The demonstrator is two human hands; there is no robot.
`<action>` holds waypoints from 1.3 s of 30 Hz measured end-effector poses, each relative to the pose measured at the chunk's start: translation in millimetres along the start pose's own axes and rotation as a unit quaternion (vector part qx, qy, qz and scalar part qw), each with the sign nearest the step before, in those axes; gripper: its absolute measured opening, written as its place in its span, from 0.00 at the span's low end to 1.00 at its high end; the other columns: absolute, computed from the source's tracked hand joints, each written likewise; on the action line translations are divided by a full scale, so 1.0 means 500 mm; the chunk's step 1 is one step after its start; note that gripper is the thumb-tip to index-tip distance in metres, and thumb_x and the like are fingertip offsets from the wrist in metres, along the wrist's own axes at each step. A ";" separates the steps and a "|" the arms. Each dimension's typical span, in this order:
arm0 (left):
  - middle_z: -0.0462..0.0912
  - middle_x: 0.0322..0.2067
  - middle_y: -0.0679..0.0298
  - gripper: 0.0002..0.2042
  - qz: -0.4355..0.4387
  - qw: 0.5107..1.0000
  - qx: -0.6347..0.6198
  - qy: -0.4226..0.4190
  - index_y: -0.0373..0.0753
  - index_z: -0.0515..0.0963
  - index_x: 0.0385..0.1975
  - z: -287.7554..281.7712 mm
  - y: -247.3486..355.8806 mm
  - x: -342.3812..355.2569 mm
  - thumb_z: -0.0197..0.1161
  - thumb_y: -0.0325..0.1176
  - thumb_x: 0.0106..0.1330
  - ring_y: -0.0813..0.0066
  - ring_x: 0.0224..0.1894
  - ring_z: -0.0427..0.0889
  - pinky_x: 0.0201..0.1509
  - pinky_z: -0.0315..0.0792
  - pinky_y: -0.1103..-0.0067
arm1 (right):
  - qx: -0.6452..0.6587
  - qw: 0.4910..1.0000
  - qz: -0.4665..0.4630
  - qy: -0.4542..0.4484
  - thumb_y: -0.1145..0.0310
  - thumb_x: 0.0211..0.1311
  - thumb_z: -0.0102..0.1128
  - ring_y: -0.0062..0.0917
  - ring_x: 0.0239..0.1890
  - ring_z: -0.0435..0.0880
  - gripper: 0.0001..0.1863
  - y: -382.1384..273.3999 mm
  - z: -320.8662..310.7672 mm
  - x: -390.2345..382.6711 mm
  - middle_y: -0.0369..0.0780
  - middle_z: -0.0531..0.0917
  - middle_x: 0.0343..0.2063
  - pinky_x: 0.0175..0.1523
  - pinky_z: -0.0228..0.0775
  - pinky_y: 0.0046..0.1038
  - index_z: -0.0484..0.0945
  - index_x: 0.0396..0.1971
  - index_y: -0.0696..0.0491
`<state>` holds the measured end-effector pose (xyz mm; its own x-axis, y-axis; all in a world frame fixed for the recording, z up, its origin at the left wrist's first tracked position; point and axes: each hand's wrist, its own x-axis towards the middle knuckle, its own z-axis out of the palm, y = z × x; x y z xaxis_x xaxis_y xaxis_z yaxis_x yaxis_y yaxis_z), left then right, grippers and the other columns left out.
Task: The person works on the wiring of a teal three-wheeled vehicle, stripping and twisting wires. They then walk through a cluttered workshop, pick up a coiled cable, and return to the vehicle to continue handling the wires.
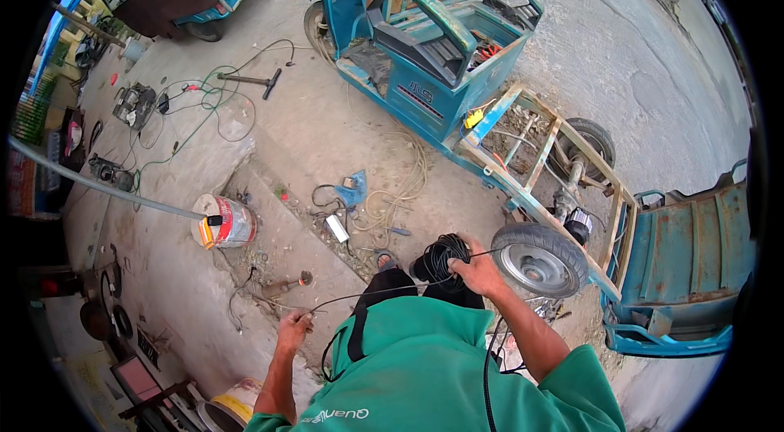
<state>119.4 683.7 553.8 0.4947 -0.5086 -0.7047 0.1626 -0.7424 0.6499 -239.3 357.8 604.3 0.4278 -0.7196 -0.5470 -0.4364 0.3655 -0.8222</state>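
My right hand grips a coil of black cable in front of my knees. From the coil, a single strand of the cable runs across my lap to my left hand, whose fingers are closed on it out to the left. Another dark length of cable hangs over my green shirt. Just right of my right hand stands the grey wheel of a blue cargo tricycle, whose rear frame is bare. Part of my right hand's grip is hidden behind the coil.
A red and white bucket stands to the left. Nearby lie an angle-grinder-like tool, a white box, a blue plastic bag and pale loose wire. A rusty blue cargo bed is at right; green hose trails farther off.
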 end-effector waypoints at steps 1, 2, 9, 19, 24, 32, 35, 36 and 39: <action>0.79 0.22 0.64 0.10 -0.001 1.000 -0.009 0.007 0.31 0.80 0.33 -0.002 0.009 0.000 0.60 0.34 0.64 0.77 0.23 0.77 0.28 0.73 0.80 | -0.002 1.000 -0.014 0.006 0.70 0.54 0.60 0.30 0.37 0.83 0.35 -0.005 -0.001 0.003 0.47 0.82 0.37 0.50 0.72 0.29 0.60 0.62 0.63; 0.79 0.22 0.64 0.10 0.012 1.000 -0.011 0.017 0.31 0.80 0.32 -0.005 0.021 0.004 0.60 0.33 0.64 0.78 0.23 0.77 0.28 0.72 0.81 | 0.024 1.000 0.012 -0.003 0.70 0.53 0.60 0.30 0.40 0.82 0.35 -0.019 -0.007 0.005 0.48 0.81 0.39 0.51 0.71 0.29 0.61 0.61 0.63; 0.75 0.18 0.68 0.06 0.119 0.990 -0.052 0.062 0.33 0.79 0.34 0.063 0.255 0.086 0.59 0.30 0.66 0.82 0.19 0.71 0.25 0.68 0.82 | -0.002 0.999 0.047 0.009 0.68 0.52 0.63 0.31 0.41 0.82 0.40 0.004 -0.109 0.068 0.49 0.81 0.41 0.49 0.71 0.28 0.57 0.65 0.61; 0.82 0.30 0.61 0.08 0.178 0.972 -0.153 0.016 0.34 0.77 0.43 0.296 0.629 0.198 0.56 0.27 0.68 0.74 0.29 0.78 0.37 0.74 0.78 | 0.095 0.994 0.035 0.041 0.73 0.54 0.62 0.21 0.36 0.78 0.39 0.012 -0.345 0.177 0.42 0.80 0.37 0.44 0.70 0.22 0.55 0.65 0.61; 0.83 0.33 0.59 0.09 0.257 0.966 -0.030 -0.021 0.32 0.77 0.44 0.424 0.811 0.225 0.55 0.26 0.68 0.76 0.31 0.79 0.39 0.75 0.79 | 0.162 0.979 0.073 0.102 0.80 0.51 0.61 0.17 0.35 0.77 0.41 0.028 -0.450 0.180 0.38 0.79 0.37 0.41 0.71 0.20 0.54 0.66 0.64; 0.84 0.34 0.57 0.10 0.306 0.916 0.158 -0.207 0.31 0.77 0.43 0.595 1.129 0.187 0.57 0.29 0.66 0.73 0.36 0.82 0.42 0.74 0.77 | 0.327 0.910 0.060 0.248 0.82 0.51 0.58 0.21 0.37 0.78 0.39 0.052 -0.515 0.160 0.39 0.77 0.43 0.43 0.72 0.23 0.56 0.66 0.61; 0.84 0.35 0.58 0.10 0.390 0.816 0.329 -0.272 0.31 0.78 0.41 0.691 1.252 0.193 0.59 0.29 0.64 0.72 0.38 0.82 0.44 0.75 0.76 | 0.380 0.879 0.050 0.284 0.83 0.50 0.57 0.21 0.40 0.77 0.38 0.089 -0.532 0.140 0.39 0.76 0.44 0.46 0.72 0.23 0.58 0.65 0.61; 0.84 0.35 0.58 0.10 0.432 0.759 0.396 -0.284 0.31 0.78 0.41 0.726 1.294 0.204 0.60 0.29 0.64 0.72 0.38 0.82 0.45 0.75 0.76 | 0.399 0.866 0.049 0.299 0.82 0.50 0.56 0.21 0.42 0.77 0.37 0.097 -0.533 0.133 0.39 0.77 0.45 0.49 0.70 0.23 0.60 0.64 0.61; 0.84 0.35 0.59 0.12 0.442 0.741 0.424 -0.277 0.32 0.79 0.40 0.814 1.386 0.278 0.60 0.34 0.63 0.72 0.38 0.83 0.45 0.75 0.75 | 0.433 0.838 0.082 0.323 0.80 0.49 0.55 0.21 0.41 0.77 0.36 0.116 -0.535 0.127 0.39 0.77 0.44 0.49 0.71 0.24 0.61 0.63 0.62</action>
<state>-46.7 -79.1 790.5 -0.3755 -0.8860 -0.2720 -0.7260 0.0988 0.6806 -449.3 175.1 564.0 -0.2210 -0.6852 -0.6940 0.4092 0.5808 -0.7038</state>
